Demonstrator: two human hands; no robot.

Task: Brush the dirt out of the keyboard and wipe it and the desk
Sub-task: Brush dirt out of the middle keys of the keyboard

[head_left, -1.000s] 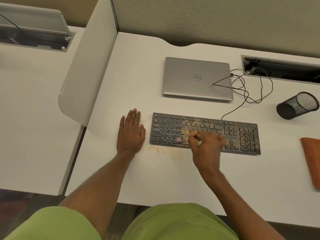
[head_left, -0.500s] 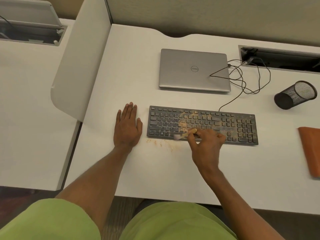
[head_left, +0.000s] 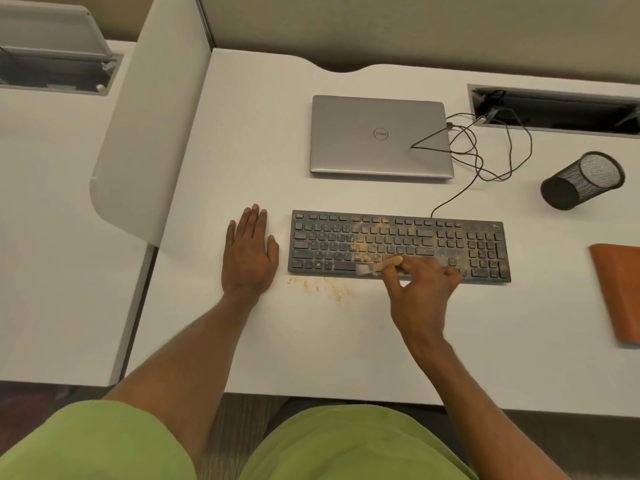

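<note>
A black keyboard [head_left: 346,240] lies on the white desk [head_left: 311,341], its middle keys dusted with tan dirt. My right hand [head_left: 420,292] pinches a small wooden-handled brush [head_left: 375,267], whose pale bristles sit on the keyboard's front row near the space bar. Loose tan crumbs [head_left: 332,287] lie on the desk just in front of the keyboard's left half. Flat on the desk, just left of the keyboard, rests my left hand [head_left: 249,252] with straight fingers. An orange cloth [head_left: 620,292] lies at the right edge.
A closed silver laptop [head_left: 381,136] sits behind the keyboard, with tangled black cables [head_left: 485,157] running to a cable slot [head_left: 554,109]. A black mesh pen cup [head_left: 581,181] lies on its side at the right. A white divider panel [head_left: 145,140] stands at the left.
My right hand has drawn the brush a little toward the keyboard's front edge. The camera view shifted slightly. My left hand stays flat in place.
</note>
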